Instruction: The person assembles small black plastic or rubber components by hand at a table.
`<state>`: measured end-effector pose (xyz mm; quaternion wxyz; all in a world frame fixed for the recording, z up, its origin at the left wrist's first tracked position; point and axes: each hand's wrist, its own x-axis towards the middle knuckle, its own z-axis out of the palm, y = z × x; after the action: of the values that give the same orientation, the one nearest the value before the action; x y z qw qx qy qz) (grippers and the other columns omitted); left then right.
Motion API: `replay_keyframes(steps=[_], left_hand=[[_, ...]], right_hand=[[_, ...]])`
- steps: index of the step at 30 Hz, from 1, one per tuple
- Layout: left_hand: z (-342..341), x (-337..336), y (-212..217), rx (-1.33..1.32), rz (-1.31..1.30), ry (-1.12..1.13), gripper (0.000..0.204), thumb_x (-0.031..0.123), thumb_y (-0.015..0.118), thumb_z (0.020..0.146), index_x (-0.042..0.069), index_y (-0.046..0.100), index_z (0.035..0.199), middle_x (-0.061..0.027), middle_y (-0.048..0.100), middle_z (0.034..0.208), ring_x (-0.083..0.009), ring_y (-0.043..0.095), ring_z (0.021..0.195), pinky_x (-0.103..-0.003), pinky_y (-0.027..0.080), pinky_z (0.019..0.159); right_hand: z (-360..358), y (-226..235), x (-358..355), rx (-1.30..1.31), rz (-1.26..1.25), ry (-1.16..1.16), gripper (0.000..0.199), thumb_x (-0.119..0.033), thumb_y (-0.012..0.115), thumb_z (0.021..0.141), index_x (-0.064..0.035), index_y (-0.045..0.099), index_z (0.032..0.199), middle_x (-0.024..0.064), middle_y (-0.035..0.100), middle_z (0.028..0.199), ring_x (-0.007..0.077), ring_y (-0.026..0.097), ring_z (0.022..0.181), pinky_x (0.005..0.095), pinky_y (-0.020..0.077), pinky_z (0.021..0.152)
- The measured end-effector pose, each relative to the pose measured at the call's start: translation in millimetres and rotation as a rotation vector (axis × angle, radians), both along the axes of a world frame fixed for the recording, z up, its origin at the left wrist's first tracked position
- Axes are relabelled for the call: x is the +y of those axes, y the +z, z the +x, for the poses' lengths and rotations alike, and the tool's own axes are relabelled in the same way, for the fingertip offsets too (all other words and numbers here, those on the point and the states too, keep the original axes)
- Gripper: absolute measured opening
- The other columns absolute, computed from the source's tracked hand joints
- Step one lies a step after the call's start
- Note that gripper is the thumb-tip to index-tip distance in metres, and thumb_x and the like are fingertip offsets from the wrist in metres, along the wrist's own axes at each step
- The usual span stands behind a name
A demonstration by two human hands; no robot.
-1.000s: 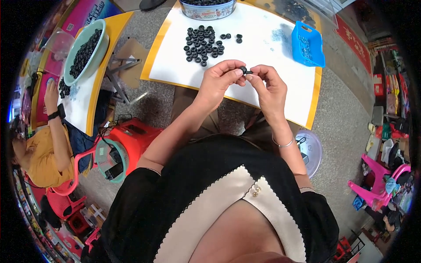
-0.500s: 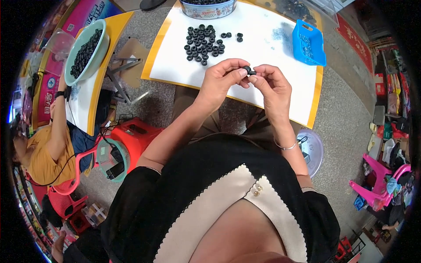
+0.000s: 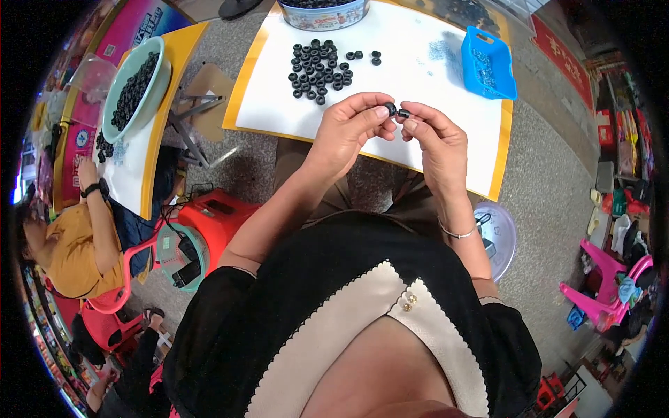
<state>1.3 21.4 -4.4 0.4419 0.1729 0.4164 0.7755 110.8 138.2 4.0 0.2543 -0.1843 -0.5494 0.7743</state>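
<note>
Above the near edge of the white table, both my hands meet fingertip to fingertip. My left hand point(image 3: 348, 132) pinches a small round black piece point(image 3: 391, 109) between thumb and fingers. A second small dark piece point(image 3: 403, 113), partly covered by the fingertips, is pinched in my right hand point(image 3: 440, 143); its exact kind is too small to make out. The two pieces lie close together, perhaps touching. Beyond my left hand, many black ring-shaped pieces point(image 3: 317, 70) are spread in a loose group on the table, with a few set apart to its right.
A blue basket point(image 3: 493, 87) with small bits inside stands at the table's right. An oval tin point(image 3: 324, 19) of dark pieces is at the far edge. On the left, a person in yellow point(image 3: 82, 244) sits by another table with a green basin point(image 3: 162, 83) of black pieces.
My hands stay at nearly the same place; the right one has shifted slightly, and the pieces between the fingertips show a little more. The seated person's hand has moved away from the basin.
</note>
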Motion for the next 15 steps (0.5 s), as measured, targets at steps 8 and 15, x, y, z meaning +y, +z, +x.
replay_keyframes(steps=[8,15], left_hand=[[2.6,0.6,0.2,0.016,0.001,-0.007,0.023,0.008,0.057,0.088,-0.003,0.057,0.109,-0.0085,0.062,0.084,-0.0147,0.06,0.074,-0.027,0.05,0.071],[4.4,-0.9,5.6,0.149,-0.078,0.04,0.021,0.007,0.057,0.088,-0.004,0.058,0.106,-0.0077,0.063,0.085,-0.0126,0.06,0.075,-0.025,0.051,0.069]], right_hand=[[2.5,-1.7,-0.2,-0.022,0.014,-0.021,0.018,-0.003,0.063,0.082,0.003,0.065,0.099,0.0065,0.065,0.081,0.0087,0.054,0.069,0.0211,0.0454,0.065],[5.1,4.0,-5.7,-0.092,0.486,-0.118,0.016,-0.002,0.061,0.082,0.0005,0.066,0.097,0.0063,0.065,0.084,0.0117,0.06,0.075,0.0225,0.0475,0.069]])
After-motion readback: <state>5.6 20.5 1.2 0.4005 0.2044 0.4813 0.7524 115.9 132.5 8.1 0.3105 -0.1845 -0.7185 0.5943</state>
